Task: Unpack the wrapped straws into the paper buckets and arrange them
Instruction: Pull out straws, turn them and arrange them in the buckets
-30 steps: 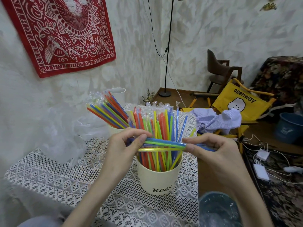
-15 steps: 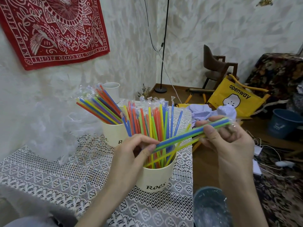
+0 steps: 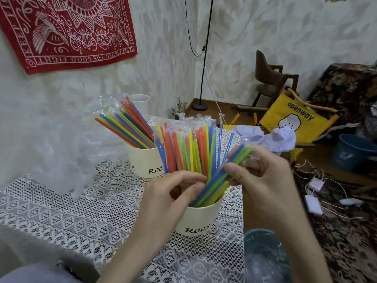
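A small bundle of blue, green and yellow straws (image 3: 219,181) slants down into the near cream paper bucket (image 3: 196,218) marked "Roes". My right hand (image 3: 263,176) grips the bundle's upper end, where clear wrapping shows. My left hand (image 3: 173,193) pinches the bundle low down, just above the bucket's rim. Many wrapped straws (image 3: 187,150) stand upright in this bucket. A second cream bucket (image 3: 143,162) behind holds straws (image 3: 126,127) leaning left.
A lace cloth (image 3: 81,211) covers the table. Crumpled clear plastic (image 3: 61,160) lies at the left by the wall, a white cup (image 3: 140,105) at the back. A blue bin (image 3: 263,256) sits below the table's right edge. Cables and chargers (image 3: 314,199) litter the floor.
The bundle has swung from level to steeply slanted, its lower end now inside the near bucket. My right hand came down and in toward the bucket; my left hand stayed at the rim.
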